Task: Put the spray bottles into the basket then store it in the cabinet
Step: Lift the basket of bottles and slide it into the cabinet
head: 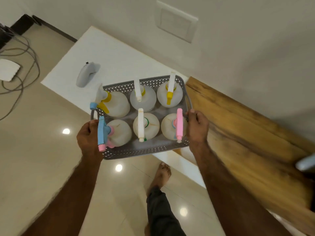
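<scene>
A grey perforated basket point(136, 151) hangs in the air in front of me, over the floor and the edge of a white counter point(109, 53). Several translucent spray bottles stand upright in it in two rows, among them one with a blue and pink head point(102, 132), one with a pink head point(179, 125) and one with a yellow trigger point(169, 94). My left hand point(87, 138) is closed on the basket's left handle. My right hand point(197, 126) grips the right handle.
A grey handheld object point(85, 74) lies on the white counter beyond the basket. A wooden board surface point(238, 125) runs along the wall to the right. Cables point(25, 53) trail on the glossy tiled floor at left. My bare foot point(162, 174) is below the basket.
</scene>
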Demonstrator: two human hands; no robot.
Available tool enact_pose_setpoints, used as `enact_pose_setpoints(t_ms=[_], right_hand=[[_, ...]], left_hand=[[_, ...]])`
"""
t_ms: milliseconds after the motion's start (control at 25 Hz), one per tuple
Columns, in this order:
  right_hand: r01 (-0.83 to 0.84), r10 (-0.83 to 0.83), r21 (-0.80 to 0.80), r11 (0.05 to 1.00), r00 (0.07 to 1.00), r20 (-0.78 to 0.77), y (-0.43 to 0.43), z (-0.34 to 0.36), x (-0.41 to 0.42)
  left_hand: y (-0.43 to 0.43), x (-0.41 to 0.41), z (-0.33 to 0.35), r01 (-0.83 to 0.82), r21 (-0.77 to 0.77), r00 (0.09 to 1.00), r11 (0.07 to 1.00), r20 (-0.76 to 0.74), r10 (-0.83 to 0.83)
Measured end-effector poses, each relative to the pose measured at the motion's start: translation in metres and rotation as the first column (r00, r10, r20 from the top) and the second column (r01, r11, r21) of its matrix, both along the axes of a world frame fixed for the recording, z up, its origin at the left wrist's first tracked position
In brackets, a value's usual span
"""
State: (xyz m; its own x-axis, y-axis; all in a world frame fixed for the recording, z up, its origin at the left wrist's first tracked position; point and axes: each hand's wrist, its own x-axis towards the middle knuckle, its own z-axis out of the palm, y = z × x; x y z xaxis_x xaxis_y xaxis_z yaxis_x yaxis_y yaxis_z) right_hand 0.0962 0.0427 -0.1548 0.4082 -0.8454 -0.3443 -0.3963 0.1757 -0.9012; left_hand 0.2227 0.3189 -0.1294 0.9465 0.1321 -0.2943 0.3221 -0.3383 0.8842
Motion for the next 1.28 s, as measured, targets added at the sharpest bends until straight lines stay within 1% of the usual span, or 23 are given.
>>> enact_pose_setpoints(t_ms=[120, 200, 280, 360, 440, 520, 640, 680, 760, 840, 1040, 1160, 1280], right_hand=[[0.085, -0.083, -0.037, 0.996, 0.996, 0.036, 0.014, 0.01, -0.072], [0.154, -0.154, -0.012, 0.988, 0.988, 0.031, 0.028, 0.016, -0.124], [0.203, -0.203, 0.004, 0.979, 0.979, -0.014, 0.042, 0.019, -0.177], [0.265, -0.265, -0.001, 0.964, 0.964, -0.036, 0.058, 0.026, -0.238], [0.334, -0.332, 0.026, 0.942, 0.941, -0.06, 0.077, 0.03, -0.298], [0.381, -0.377, 0.04, 0.924, 0.923, -0.079, 0.094, 0.024, -0.359], [0.401, -0.391, 0.062, 0.914, 0.911, -0.132, 0.114, 0.015, -0.443], [0.424, -0.408, 0.094, 0.901, 0.9, -0.156, 0.119, 0.014, -0.47], [0.491, -0.458, 0.184, 0.852, 0.868, -0.194, 0.125, 0.013, -0.519], [0.534, -0.498, 0.208, 0.819, 0.843, -0.204, 0.125, 0.011, -0.563], [0.606, -0.576, 0.199, 0.77, 0.795, -0.191, 0.103, -0.013, -0.669], [0.62, -0.592, 0.171, 0.766, 0.784, -0.186, 0.078, -0.051, -0.729], [0.632, -0.608, 0.139, 0.763, 0.774, -0.178, 0.049, -0.103, -0.779]], left_hand=[[0.005, -0.049, 0.006, 0.166, 0.051, 0.984, 0.985, 0.055, -0.169], [0.011, -0.085, 0.003, 0.233, 0.11, 0.969, 0.966, 0.061, -0.24], [0.018, -0.119, 0.003, 0.218, 0.093, 0.975, 0.971, 0.027, -0.221], [0.016, -0.166, 0.012, 0.247, 0.056, 0.968, 0.967, 0.018, -0.249], [0.018, -0.217, 0.017, 0.255, 0.015, 0.967, 0.967, -0.028, -0.254], [0.022, -0.267, 0.016, 0.269, 0.02, 0.961, 0.963, -0.078, -0.267], [0.025, -0.332, 0.008, 0.308, 0.028, 0.942, 0.951, -0.148, -0.301], [0.023, -0.354, 0.003, 0.325, 0.036, 0.934, 0.945, -0.17, -0.315], [0.017, -0.397, -0.008, 0.369, 0.055, 0.915, 0.928, -0.196, -0.353], [0.008, -0.438, -0.02, 0.419, 0.079, 0.897, 0.905, -0.193, -0.398], [-0.028, -0.538, -0.058, 0.508, 0.087, 0.852, 0.857, -0.195, -0.485], [-0.06, -0.602, -0.095, 0.512, 0.057, 0.846, 0.857, -0.202, -0.493], [-0.088, -0.647, -0.152, 0.532, 0.032, 0.831, 0.846, -0.214, -0.514]])
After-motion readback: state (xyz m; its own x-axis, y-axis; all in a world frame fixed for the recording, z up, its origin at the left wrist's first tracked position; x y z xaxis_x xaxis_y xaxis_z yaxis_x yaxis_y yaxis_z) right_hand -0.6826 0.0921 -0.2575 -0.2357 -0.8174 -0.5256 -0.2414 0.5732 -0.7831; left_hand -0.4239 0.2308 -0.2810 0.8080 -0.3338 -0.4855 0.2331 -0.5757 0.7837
